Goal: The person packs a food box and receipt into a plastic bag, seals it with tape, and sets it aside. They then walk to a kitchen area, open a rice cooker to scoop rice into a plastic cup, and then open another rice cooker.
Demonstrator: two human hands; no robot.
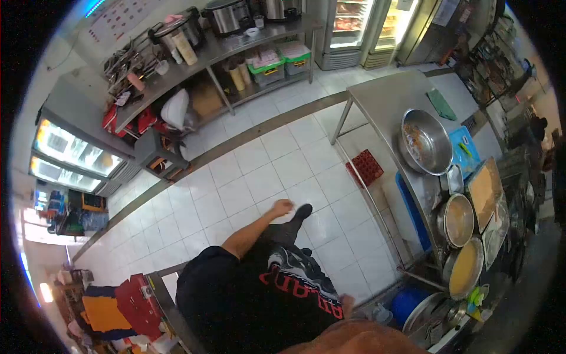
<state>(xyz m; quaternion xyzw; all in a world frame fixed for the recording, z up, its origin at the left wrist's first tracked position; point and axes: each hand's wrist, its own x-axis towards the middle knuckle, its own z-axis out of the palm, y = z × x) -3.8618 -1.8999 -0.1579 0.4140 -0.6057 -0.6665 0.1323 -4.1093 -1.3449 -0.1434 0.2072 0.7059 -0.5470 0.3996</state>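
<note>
My left hand (283,207) hangs out in front of my body above the white tiled floor (247,180). Its fingers look loosely curled in, and I see nothing in them. Just past it is my dark shoe (303,211). Low in the view, close to the black shirt (253,301) with red letters, a small part of my right hand (347,304) shows. My arm hides most of it, so its fingers and anything in them cannot be made out.
On the right, a steel table (386,97) bears a big steel bowl (425,141), a blue cutting board (464,152) and a pan of yellow liquid (466,269). Beneath stands a red crate (364,167). A steel shelf (206,56) with cookers lines the back, near lit fridges (351,26).
</note>
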